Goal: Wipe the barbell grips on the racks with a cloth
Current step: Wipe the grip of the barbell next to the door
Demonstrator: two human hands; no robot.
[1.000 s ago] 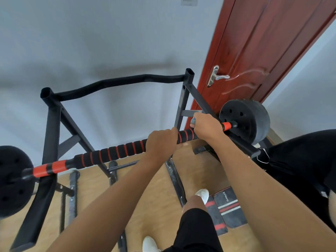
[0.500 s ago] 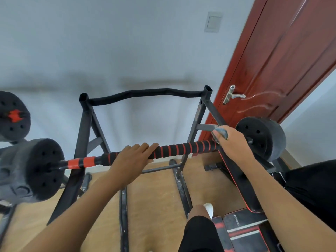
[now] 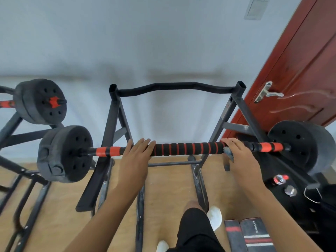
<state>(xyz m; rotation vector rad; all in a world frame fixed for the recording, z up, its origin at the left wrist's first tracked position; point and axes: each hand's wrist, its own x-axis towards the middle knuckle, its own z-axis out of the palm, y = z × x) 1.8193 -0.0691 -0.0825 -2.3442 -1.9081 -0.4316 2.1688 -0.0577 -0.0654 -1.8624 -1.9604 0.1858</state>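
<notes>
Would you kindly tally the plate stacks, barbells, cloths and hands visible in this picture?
Plate stacks: 3, near left, far left, right
Barbells: 2, front, far left
Cloth: 1
Hands: 2, left hand, right hand
Total: 8

The barbell grip [image 3: 189, 149] is black foam ringed with thin red bands, and its end sleeves [image 3: 269, 146] are orange-red with black bands. The weight plates [image 3: 71, 153] are charcoal black and the rack [image 3: 111, 124] is dark grey. The cloth [image 3: 228, 153] is grey-blue. The door [image 3: 300, 70] is reddish-brown with a silver handle [image 3: 267, 92] — the wall [image 3: 145, 42] pale blue-grey, the floor [image 3: 169, 188] light wood, the shoe [image 3: 215, 218] white.
</notes>
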